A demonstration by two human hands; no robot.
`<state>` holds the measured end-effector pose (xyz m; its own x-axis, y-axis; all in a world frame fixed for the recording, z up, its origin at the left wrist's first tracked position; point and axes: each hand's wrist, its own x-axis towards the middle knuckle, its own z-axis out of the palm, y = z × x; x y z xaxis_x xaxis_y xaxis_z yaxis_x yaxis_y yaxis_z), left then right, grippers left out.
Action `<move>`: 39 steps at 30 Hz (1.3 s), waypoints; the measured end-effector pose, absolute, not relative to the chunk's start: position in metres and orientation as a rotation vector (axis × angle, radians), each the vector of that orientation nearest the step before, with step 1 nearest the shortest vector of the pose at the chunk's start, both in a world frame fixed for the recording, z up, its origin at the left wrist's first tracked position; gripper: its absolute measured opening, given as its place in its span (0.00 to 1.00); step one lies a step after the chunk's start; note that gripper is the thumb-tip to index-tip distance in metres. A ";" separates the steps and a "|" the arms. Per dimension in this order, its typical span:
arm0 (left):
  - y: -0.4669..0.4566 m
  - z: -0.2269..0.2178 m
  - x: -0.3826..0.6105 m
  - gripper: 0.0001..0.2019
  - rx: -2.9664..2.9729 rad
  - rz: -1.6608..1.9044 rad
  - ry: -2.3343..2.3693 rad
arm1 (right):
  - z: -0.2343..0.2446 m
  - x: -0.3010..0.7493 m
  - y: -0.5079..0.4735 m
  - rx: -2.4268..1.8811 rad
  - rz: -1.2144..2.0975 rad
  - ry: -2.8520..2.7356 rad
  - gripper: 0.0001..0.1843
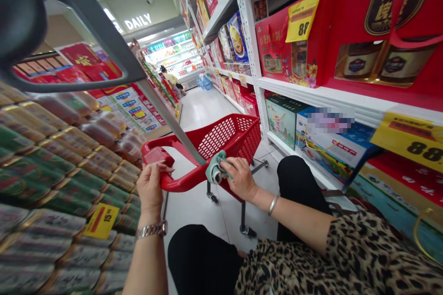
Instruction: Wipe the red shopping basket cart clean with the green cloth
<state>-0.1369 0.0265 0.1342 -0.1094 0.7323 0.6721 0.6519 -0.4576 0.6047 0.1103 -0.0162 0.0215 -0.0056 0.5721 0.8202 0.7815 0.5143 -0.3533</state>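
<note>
**Green cloth (216,168) bunched on rim of red shopping cart (228,138)**

Left hand (157,189): fingers curled closed around the red plastic handle end. Right hand (240,177): fingers lightly spread, pressed down on top of the cloth. Cloth lies on the rim between both hands, beside the mesh basket. Stacked drink cans (58,179) stand left of the cart; white shelf (311,94) with red gift boxes (294,46) stands right.

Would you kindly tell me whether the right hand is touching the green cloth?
Touching: the head view shows the right hand resting on the green cloth.
</note>
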 end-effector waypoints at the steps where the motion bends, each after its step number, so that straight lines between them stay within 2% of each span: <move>1: 0.022 0.135 -0.134 0.18 2.018 1.672 1.587 | 0.015 0.110 -0.019 -1.142 -0.272 -1.713 0.24; 6: -0.015 0.126 -0.109 0.16 1.910 2.061 1.827 | -0.016 0.111 -0.027 -1.020 -0.380 -1.804 0.18; 11: -0.038 0.112 -0.078 0.13 2.432 1.714 1.942 | -0.035 0.113 -0.035 -1.004 -0.378 -1.881 0.17; 14: -0.034 0.110 -0.072 0.13 2.489 1.589 1.968 | -0.020 0.119 -0.037 -1.034 -0.320 -1.834 0.19; 20: -0.022 0.115 -0.079 0.17 2.428 1.530 1.937 | 0.056 0.120 -0.022 -1.061 -0.317 -1.731 0.25; 23: -0.023 0.116 -0.080 0.17 2.486 1.543 1.872 | 0.076 0.109 -0.006 -1.062 -0.332 -1.748 0.25; 30: -0.015 0.121 -0.105 0.16 2.490 1.561 1.853 | 0.064 0.097 0.018 -1.129 -0.312 -1.884 0.25; 39: 0.000 0.126 -0.146 0.16 2.372 1.607 1.868 | 0.039 0.144 0.058 -1.504 -0.258 -1.924 0.22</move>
<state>-0.1458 0.0004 0.1264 -0.0182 0.6136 0.7894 0.8723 -0.3761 0.3125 0.1442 0.0583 0.0389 -0.1082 0.7847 0.6104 0.9179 0.3146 -0.2417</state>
